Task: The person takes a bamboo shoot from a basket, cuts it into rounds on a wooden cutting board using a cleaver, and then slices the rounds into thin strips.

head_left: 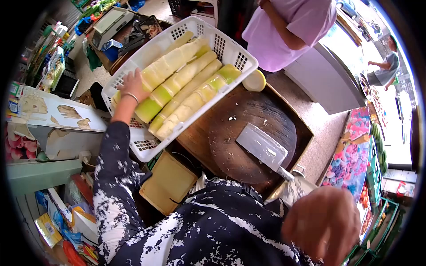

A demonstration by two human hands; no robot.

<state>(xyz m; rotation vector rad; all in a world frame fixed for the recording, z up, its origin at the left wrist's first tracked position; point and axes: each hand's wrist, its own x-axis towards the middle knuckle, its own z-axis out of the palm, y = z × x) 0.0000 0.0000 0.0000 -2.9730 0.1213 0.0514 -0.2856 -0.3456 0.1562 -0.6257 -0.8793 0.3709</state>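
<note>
In the head view, my left hand reaches into a white plastic basket. Its fingers are spread, resting on the near end of a long, pale yellow-green bamboo shoot. Several peeled, ringed shoots lie side by side in that basket. My right hand hangs at the lower right, close to the camera and smeared by motion; its grip cannot be made out. A cleaver lies flat on a round, dark wooden chopping block, its handle pointing toward my right hand.
The block sits in a wooden tray. A round pale cut piece is by the basket's corner. A person in a pink shirt stands beyond. A tan plastic bin is below the basket; a scale stands at upper left.
</note>
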